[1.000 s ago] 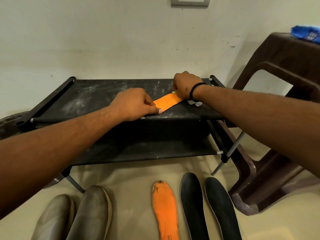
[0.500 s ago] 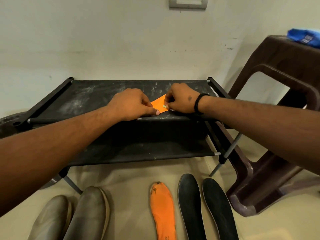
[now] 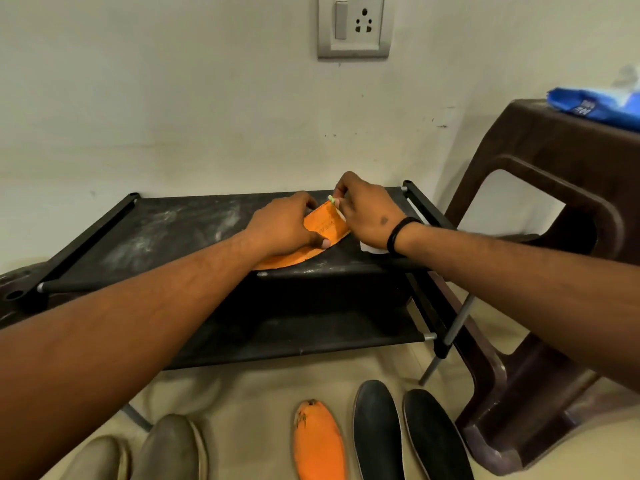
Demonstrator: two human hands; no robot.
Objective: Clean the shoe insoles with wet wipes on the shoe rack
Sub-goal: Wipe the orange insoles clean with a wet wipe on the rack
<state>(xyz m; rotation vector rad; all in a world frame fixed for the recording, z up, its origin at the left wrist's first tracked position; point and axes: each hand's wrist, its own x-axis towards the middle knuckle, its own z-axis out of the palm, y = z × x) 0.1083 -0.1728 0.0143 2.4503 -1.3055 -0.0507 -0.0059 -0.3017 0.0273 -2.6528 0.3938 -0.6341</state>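
An orange insole [image 3: 320, 233] lies flat on the black rack's [image 3: 173, 226] dusty top shelf, a white wipe [image 3: 372, 249] beside it.

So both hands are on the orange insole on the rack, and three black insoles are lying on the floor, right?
Not quite: the head view shows two black insoles on the floor, plus one orange one. The rest holds: the left hand and right hand are on the orange insole on the rack.
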